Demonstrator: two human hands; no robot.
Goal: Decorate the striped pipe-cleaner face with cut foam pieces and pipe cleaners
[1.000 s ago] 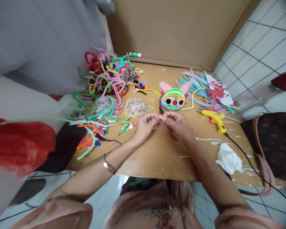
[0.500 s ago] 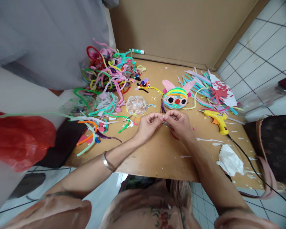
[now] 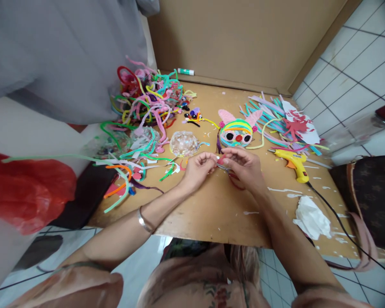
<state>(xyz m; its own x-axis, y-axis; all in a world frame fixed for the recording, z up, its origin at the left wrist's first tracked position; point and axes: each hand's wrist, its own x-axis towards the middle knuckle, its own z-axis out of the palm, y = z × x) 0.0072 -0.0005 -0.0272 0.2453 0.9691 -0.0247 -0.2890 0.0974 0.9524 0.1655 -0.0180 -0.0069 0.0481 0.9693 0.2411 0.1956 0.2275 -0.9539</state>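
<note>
My left hand (image 3: 197,171) and my right hand (image 3: 245,167) meet over the middle of the brown table (image 3: 211,209). Both pinch a small red and pink craft piece (image 3: 221,161) between their fingertips; what it is I cannot make out. Red-handled scissors (image 3: 232,176) lie under my right hand. Just beyond the hands sits a striped round face (image 3: 236,131) with pink ears, black eyes and a red nose.
A tangle of coloured pipe cleaners (image 3: 146,100) fills the far left, a clear plastic ball (image 3: 183,143) beside it. Foam strips (image 3: 272,124) and a yellow glue gun (image 3: 291,160) lie right, with a crumpled tissue (image 3: 311,218). A brown bag (image 3: 368,192) and cardboard wall (image 3: 237,38) border the table.
The hands stay together at the same spot; the right hand's fingers have shifted slightly around the small piece. The view has tilted a little.
</note>
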